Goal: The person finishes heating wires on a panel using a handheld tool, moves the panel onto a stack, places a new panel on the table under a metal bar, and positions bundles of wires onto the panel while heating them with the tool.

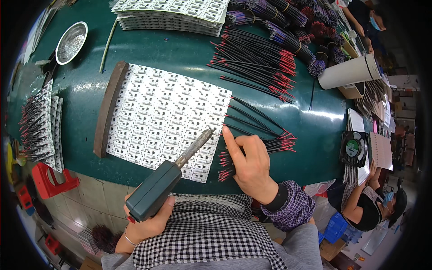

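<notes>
My left hand [150, 220] is wrapped round the handle of a dark green soldering gun [154, 191]. Its metal barrel slants up and right over a white circuit-board panel [162, 112], the tip close to the panel's right edge. Rows of small dark parts cover the panel. At that edge rests the stretched index fingertip of my right hand [253, 166]; the other fingers are curled, and what they hold is hidden. Short black wires [254, 114] with red ends run rightward from the panel edge. More loose wires [223, 164] pass beneath my right hand.
A brown curved bar [109, 112] lies along the panel's left edge. Stacked white panels [171, 18], wire piles [252, 58] and a metal bowl [72, 42] sit farther back. Wired panels [42, 126] stand left. A small fan [354, 147] and a co-worker [371, 204] are right.
</notes>
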{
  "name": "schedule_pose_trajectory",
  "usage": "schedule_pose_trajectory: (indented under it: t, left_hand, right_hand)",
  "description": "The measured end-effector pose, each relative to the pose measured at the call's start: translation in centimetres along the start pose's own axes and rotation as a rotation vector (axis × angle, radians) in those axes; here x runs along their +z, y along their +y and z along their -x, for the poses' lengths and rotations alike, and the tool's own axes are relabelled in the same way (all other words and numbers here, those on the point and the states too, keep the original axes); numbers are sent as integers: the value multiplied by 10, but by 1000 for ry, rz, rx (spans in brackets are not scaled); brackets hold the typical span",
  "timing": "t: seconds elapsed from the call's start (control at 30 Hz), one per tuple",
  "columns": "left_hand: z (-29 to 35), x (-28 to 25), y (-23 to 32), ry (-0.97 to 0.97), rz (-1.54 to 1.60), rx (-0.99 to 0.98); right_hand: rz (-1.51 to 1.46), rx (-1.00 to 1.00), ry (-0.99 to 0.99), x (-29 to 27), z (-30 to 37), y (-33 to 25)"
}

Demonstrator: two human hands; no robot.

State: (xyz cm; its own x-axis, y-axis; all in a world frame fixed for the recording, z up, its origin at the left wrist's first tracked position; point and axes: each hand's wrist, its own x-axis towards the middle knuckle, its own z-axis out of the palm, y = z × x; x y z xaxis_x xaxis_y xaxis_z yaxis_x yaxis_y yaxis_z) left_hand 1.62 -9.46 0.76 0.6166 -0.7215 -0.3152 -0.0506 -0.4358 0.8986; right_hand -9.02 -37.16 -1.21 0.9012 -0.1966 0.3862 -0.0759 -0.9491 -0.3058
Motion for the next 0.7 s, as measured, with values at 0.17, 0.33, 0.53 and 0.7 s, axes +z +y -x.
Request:
schedule_pose_trajectory:
  t: [0.17, 0.33, 0.53, 0.7]
  left_hand:
    - [-15, 12, 14, 230, 20, 132]
    - [-15, 10, 13, 210, -7, 155]
    - [-15, 9, 12, 178, -6, 178]
    - [-18, 8, 21, 104, 13, 120]
  right_hand:
    - [-8, -23, -84, -1, 4, 0]
    - [-1, 24, -51, 1, 0, -4]
    - [-144, 69, 2, 2, 0, -4]
    - [-149, 72, 19, 2, -1, -3]
